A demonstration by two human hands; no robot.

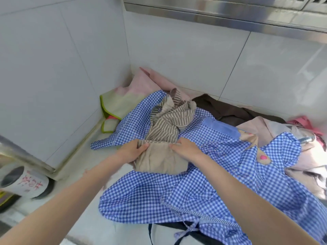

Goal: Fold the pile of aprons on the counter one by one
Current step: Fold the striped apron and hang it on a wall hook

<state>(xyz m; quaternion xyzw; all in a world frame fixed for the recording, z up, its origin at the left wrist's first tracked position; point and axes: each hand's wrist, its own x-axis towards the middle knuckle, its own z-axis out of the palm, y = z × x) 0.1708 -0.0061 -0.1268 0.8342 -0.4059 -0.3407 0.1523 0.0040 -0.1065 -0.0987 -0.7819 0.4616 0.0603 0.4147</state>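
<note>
- Head view: we see the beige-and-brown striped cotton apron point(164, 138) lying on a blue-and-white gingham apron point(194, 183) spread over the pale counter point(92, 214), in the tiled corner.
- Its long axis runs away from us; the folded plain end is nearest, between both hands, and the crumpled striped end lies beyond.
- Our left hand point(131, 151) pinches the near-left edge; our right hand point(187, 148) grips the right edge, both arms outstretched.

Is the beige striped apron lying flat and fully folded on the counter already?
No: both hands, left and right, grip the beige striped apron, its upper part bunched on the blue checked apron.
</note>
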